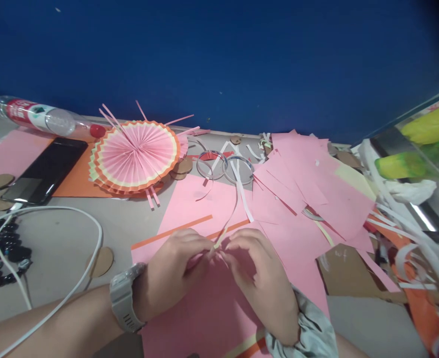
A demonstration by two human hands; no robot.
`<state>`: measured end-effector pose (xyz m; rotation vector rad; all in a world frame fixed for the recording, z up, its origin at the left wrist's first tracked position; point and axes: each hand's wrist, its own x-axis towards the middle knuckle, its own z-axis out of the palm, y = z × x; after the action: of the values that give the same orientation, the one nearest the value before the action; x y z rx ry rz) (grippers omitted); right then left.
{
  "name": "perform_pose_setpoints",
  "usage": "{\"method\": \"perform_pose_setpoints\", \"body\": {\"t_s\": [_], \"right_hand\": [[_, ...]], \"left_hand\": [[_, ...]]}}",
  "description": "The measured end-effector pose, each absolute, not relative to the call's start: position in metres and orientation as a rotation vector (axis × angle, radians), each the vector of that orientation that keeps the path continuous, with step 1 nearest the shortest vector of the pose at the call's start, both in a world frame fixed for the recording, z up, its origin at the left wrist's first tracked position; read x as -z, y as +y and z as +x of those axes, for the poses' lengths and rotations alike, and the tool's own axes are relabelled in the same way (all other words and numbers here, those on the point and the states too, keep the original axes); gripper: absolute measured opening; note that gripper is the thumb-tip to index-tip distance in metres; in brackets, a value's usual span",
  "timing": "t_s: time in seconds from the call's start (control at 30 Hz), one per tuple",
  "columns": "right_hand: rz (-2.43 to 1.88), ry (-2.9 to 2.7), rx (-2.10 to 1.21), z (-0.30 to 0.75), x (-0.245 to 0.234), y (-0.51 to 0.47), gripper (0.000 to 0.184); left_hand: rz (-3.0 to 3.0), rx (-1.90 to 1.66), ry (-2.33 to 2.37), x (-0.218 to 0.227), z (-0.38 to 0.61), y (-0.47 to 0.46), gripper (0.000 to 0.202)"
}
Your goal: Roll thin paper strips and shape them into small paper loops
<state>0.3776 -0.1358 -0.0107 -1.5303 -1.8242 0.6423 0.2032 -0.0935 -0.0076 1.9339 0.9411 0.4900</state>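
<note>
My left hand [176,271], with a pale watch [125,297] on its wrist, pinches a narrow pale-yellow paper strip [220,239]. My right hand [262,276], with a grey scrunchie-like band [304,328] at its wrist, pinches at the same strip from the other side. Both sets of fingertips nearly meet, and the strip's held end is partly hidden between them. A thin tail of it seems to curl up and away from me. Under the hands lie pink paper sheets [204,311], one with an orange edge strip [172,232].
A pleated pink, cream and orange paper rosette [140,149] lies back left, near a phone [47,169] and a plastic bottle [55,119]. Two clear tape rings [211,165] sit behind the hands. Pink offcuts [316,184] pile up right. A white cable [96,226] crosses my left forearm.
</note>
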Motion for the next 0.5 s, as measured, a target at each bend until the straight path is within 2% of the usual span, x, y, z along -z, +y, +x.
{"method": "perform_pose_setpoints", "body": {"t_s": [0.27, 0.5], "right_hand": [[-1.35, -2.156, -0.625, 0.3766, 0.014, -0.1318, 0.011], [-1.308, -2.18, -0.704, 0.3761, 0.0182, -0.1325, 0.01]], "left_hand": [[2.205, -0.29, 0.998, 0.0045, 0.2025, -0.0997, 0.015], [2.214, -0.268, 0.999, 0.0054, 0.2048, -0.0985, 0.011]]}}
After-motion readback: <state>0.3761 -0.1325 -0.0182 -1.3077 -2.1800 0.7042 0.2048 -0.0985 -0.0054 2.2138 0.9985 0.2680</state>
